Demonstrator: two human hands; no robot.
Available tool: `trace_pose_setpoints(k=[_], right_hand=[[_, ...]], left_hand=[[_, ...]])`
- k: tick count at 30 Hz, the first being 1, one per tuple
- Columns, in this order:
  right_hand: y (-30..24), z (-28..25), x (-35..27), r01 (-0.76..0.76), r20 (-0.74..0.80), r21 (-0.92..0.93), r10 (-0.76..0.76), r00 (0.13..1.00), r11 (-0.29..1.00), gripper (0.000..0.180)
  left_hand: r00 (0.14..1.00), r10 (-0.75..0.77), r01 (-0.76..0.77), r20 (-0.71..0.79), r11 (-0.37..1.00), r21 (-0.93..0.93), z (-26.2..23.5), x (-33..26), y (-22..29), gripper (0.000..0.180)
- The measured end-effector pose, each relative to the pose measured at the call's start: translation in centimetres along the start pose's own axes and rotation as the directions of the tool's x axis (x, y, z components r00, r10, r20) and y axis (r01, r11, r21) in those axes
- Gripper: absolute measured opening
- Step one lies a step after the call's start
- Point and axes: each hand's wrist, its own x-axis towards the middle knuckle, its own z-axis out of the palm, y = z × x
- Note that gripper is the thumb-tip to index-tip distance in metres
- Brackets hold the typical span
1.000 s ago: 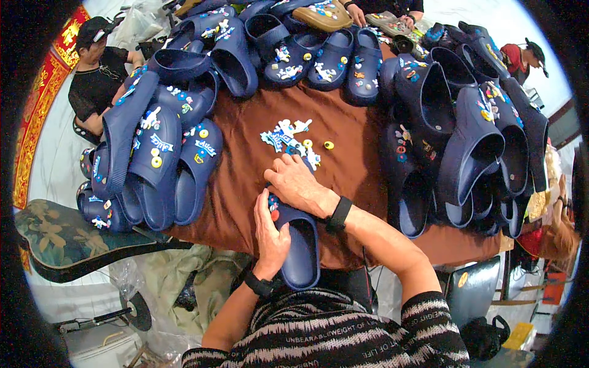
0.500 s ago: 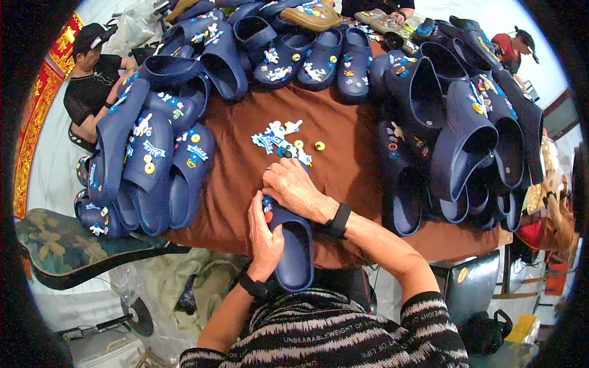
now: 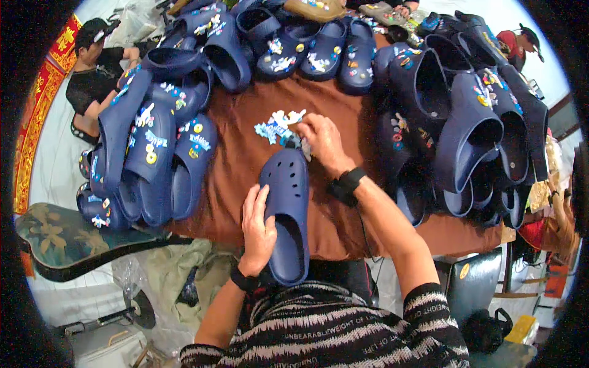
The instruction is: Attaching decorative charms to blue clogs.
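Observation:
A navy clog [image 3: 287, 190] lies at the near edge of the table, toe pointing away from me, with a row of bare holes showing on its upper. My left hand [image 3: 257, 230] holds it by its left side, fingers along the upper and thumb near the opening. Just beyond the toe is a small pile of shoe charms [image 3: 276, 127], mostly white and light blue. My right hand [image 3: 325, 142] is at the pile's right edge, apart from the clog. Its fingertips are pinched together, and whatever is between them is too small or hidden to make out.
Decorated navy clogs [image 3: 150, 162] are stacked at the left, more clogs [image 3: 469, 132] at the right, and a row [image 3: 325, 52] along the back. A brown cloth [image 3: 233, 147] covers the table. A person [image 3: 92, 73] sits at the far left; others are at the back and right.
My right hand has left the clog's toe and moved up and right to the charms. The clog's upper is now uncovered. My left hand stays on its side, slightly shifted.

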Motion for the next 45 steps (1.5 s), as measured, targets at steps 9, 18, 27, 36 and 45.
trace_pose_setpoints(k=[9,18,27,36,45], right_hand=[[0.7,-0.9,-3.5,-0.18,0.342,-0.03,0.179,0.922,0.983,0.021],[2.3,0.2,-3.5,-0.273,0.413,0.104,0.208,0.886,0.956,0.02],[-8.4,1.5,-2.5,0.419,0.426,0.085,-0.413,0.805,0.904,0.014],[-7.8,2.6,-3.7,0.544,0.694,0.075,-0.436,0.573,0.836,0.027],[-8.2,3.9,-4.0,0.501,0.719,0.073,-0.394,0.573,0.862,0.023]], left_hand=[[0.984,-0.154,0.141,-0.089,0.98,-0.138,0.7,-0.7,-1.4,0.094],[0.988,-0.143,0.135,-0.051,0.981,-0.139,0.2,-0.3,-0.8,0.095],[0.987,-0.158,0.149,-0.042,0.976,-0.159,0.1,1.0,-1.6,0.101],[0.989,-0.133,0.122,-0.072,0.983,-0.141,0.5,1.0,-1.5,0.101],[0.985,-0.163,0.156,-0.06,0.982,-0.111,0.4,0.5,-0.9,0.1]])
